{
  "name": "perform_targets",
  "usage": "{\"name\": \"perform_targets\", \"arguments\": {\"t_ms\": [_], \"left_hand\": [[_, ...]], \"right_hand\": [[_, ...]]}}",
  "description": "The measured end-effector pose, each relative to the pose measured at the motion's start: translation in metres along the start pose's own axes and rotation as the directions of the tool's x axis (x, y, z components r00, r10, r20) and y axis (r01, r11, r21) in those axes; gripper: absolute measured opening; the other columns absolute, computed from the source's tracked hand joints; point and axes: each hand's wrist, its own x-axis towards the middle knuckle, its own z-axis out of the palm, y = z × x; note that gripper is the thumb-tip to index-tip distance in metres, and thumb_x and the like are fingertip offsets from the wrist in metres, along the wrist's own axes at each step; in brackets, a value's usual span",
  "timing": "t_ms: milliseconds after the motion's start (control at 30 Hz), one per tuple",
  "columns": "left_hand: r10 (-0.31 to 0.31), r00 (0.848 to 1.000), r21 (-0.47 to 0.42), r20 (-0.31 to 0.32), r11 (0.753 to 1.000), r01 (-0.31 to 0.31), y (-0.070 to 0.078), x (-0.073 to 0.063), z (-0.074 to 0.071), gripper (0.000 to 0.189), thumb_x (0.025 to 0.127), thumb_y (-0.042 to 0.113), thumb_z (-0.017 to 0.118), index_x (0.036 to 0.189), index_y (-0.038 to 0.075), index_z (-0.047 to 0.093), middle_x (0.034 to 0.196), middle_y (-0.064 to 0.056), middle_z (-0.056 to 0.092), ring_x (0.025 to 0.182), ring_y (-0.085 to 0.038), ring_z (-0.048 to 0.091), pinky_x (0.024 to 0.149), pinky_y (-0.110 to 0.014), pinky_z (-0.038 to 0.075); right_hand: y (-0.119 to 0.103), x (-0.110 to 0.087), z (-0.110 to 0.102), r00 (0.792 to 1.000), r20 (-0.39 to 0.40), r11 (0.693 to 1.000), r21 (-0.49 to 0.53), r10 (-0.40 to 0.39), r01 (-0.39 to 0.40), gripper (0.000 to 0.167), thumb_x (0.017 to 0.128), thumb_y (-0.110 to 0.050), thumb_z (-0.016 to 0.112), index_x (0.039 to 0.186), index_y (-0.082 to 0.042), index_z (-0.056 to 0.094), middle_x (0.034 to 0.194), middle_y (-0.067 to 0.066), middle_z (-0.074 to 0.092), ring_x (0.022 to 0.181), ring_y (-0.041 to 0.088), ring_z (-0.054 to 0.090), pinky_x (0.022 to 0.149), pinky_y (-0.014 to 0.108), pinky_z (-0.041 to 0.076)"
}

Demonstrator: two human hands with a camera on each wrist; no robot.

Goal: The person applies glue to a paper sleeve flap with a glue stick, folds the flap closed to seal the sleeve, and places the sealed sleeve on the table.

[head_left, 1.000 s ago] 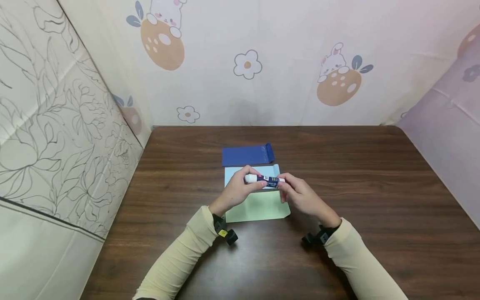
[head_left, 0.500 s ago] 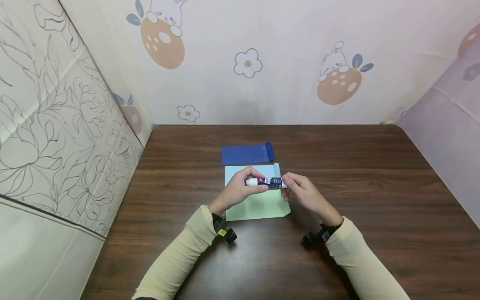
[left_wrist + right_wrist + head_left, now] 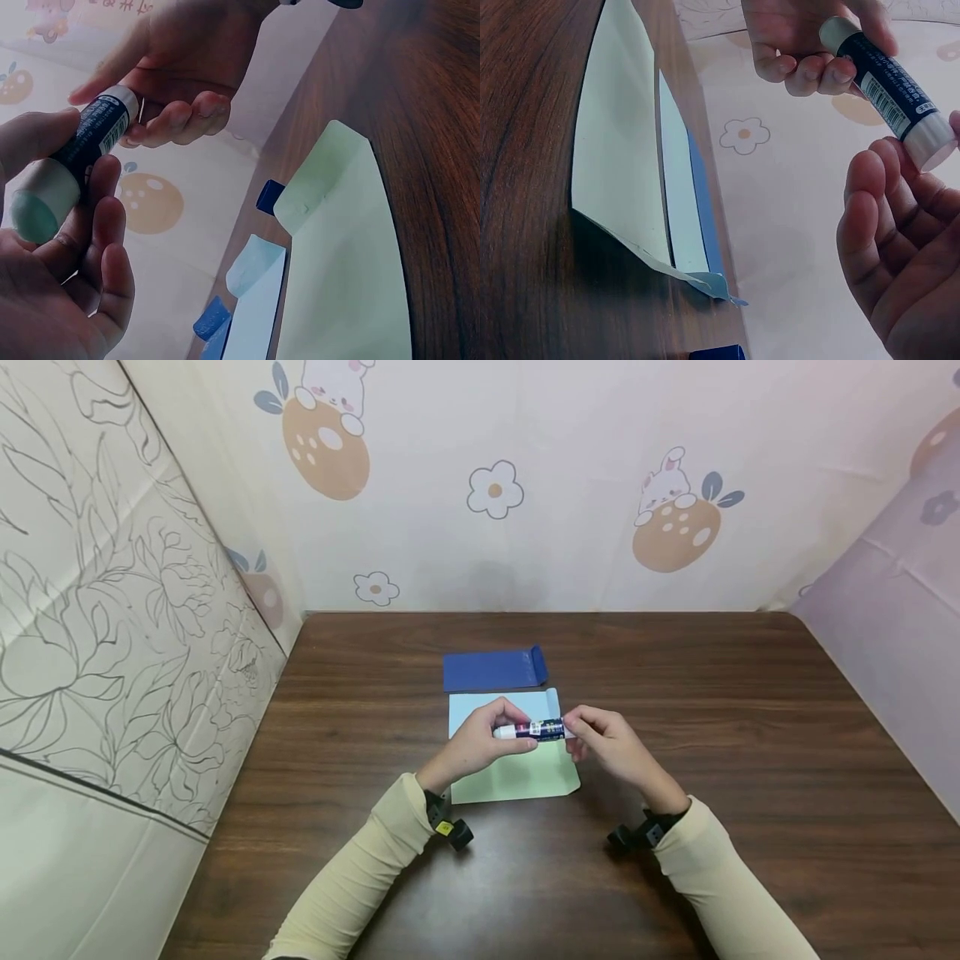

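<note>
Pinching a round, dark-blue-and-white plastic tube (image 3: 536, 730) mid-frame, the left hand (image 3: 474, 742) and right hand (image 3: 615, 750) have fingers clamped on it. Its striped barcode (image 3: 886, 103) shows; the writing (image 3: 903, 81) is too tiny to read.

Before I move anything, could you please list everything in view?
Glue stick: 1, dark blue and white, between both hands
Far envelope: 1, dark blue, on table
Middle envelope: 1, light blue, on table
Near envelope: 1, light green, on table
Small item, unclear what: 1, dark blue, beside the near envelope
Table: 1, dark brown, under the envelopes
Printed backdrop: 1, whitish, behind and right of table
Line-drawn panel: 1, whitish, left of table
Wrist cameras: 2, black, one per wrist
Sleeves: 2, cream, one per arm
Left hand: 1, bare, gripping the glue stick
Right hand: 1, bare, pinching glue stick's right end
</note>
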Motion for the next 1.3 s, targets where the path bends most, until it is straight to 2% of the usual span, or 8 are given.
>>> {"name": "perform_targets", "arguments": {"t_ms": [167, 433, 567, 733, 933, 1100, 1300], "left_hand": [[-0.012, 1.0, 0.007, 0.01, 1.0, 0.012, -0.001, -0.001, 0.0, 0.031, 0.084, 0.016, 0.076, 0.109, 0.004, 0.06, 0.107, -0.014, 0.07, 0.09, -0.008, 0.061, 0.072, -0.024, 0.045], [-0.003, 1.0, 0.015, 0.018, 1.0, 0.002, -0.002, 0.001, 0.001, 0.032, 0.083, 0.014, 0.076, 0.108, 0.003, 0.06, 0.101, -0.015, 0.071, 0.083, -0.007, 0.059, 0.069, -0.022, 0.044], [0.004, 1.0, 0.014, 0.021, 1.0, -0.004, -0.003, 0.002, 0.001, 0.031, 0.083, 0.012, 0.077, 0.107, 0.002, 0.059, 0.098, -0.016, 0.071, 0.083, -0.015, 0.06, 0.069, -0.021, 0.043], [0.006, 1.0, 0.004, 0.023, 1.0, -0.006, -0.006, 0.003, 0.002, 0.03, 0.083, 0.01, 0.076, 0.107, 0.001, 0.059, 0.096, -0.017, 0.072, 0.085, -0.023, 0.061, 0.068, -0.021, 0.043], [0.038, 0.999, 0.029, 0.005, 0.999, -0.038, -0.006, 0.003, 0.002, 0.029, 0.083, 0.012, 0.076, 0.105, 0.003, 0.061, 0.096, -0.015, 0.071, 0.081, -0.015, 0.061, 0.067, -0.022, 0.045], [0.069, 0.998, 0.056, 0.007, 0.996, -0.069, -0.005, 0.003, 0.001, 0.025, 0.082, 0.015, 0.077, 0.102, 0.004, 0.067, 0.094, -0.012, 0.069, 0.082, -0.007, 0.059, 0.07, -0.023, 0.05], [0.088, 0.996, 0.077, 0.003, 0.993, -0.088, -0.003, 0.003, 0.002, 0.025, 0.083, 0.018, 0.077, 0.103, 0.004, 0.07, 0.095, -0.011, 0.07, 0.086, -0.006, 0.06, 0.076, -0.024, 0.051]], "right_hand": [[0.004, -0.001, 0.0, 1.0, -0.017, 1.0, 0.002, 0.012, -0.012, 0.026, 0.102, -0.015, 0.05, 0.102, 0.008, 0.064, 0.073, 0.012, 0.063, 0.063, 0.015, 0.06, 0.06, 0.032, 0.055], [0.002, -0.001, -0.002, 1.0, -0.031, 0.996, 0.091, -0.001, 0.004, 0.024, 0.099, -0.011, 0.055, 0.111, 0.008, 0.063, 0.075, 0.0, 0.067, 0.063, 0.014, 0.064, 0.061, 0.032, 0.058], [0.0, -0.001, -0.002, 0.999, -0.036, 0.993, 0.115, 0.008, -0.004, 0.024, 0.095, -0.008, 0.062, 0.114, 0.006, 0.062, 0.077, -0.003, 0.066, 0.064, 0.015, 0.063, 0.062, 0.03, 0.057], [-0.002, 0.0, -0.001, 0.999, -0.025, 0.989, 0.143, 0.048, -0.044, 0.033, 0.088, -0.003, 0.069, 0.118, 0.008, 0.06, 0.075, -0.006, 0.065, 0.062, 0.015, 0.063, 0.063, 0.027, 0.057], [-0.005, 0.002, 0.001, 0.998, -0.034, 0.989, 0.141, 0.055, -0.049, 0.036, 0.086, -0.007, 0.073, 0.117, 0.008, 0.062, 0.084, -0.005, 0.069, 0.065, 0.01, 0.063, 0.064, 0.026, 0.057], [-0.01, 0.003, 0.002, 0.998, -0.07, 0.992, 0.125, 0.007, 0.002, 0.029, 0.086, -0.006, 0.072, 0.111, 0.007, 0.064, 0.084, -0.006, 0.065, 0.066, 0.011, 0.059, 0.063, 0.025, 0.055], [-0.013, 0.006, 0.006, 0.992, -0.12, 0.985, 0.157, -0.049, 0.067, 0.022, 0.085, 0.0, 0.072, 0.104, 0.008, 0.064, 0.085, -0.009, 0.062, 0.067, 0.008, 0.057, 0.06, 0.025, 0.053]]}}
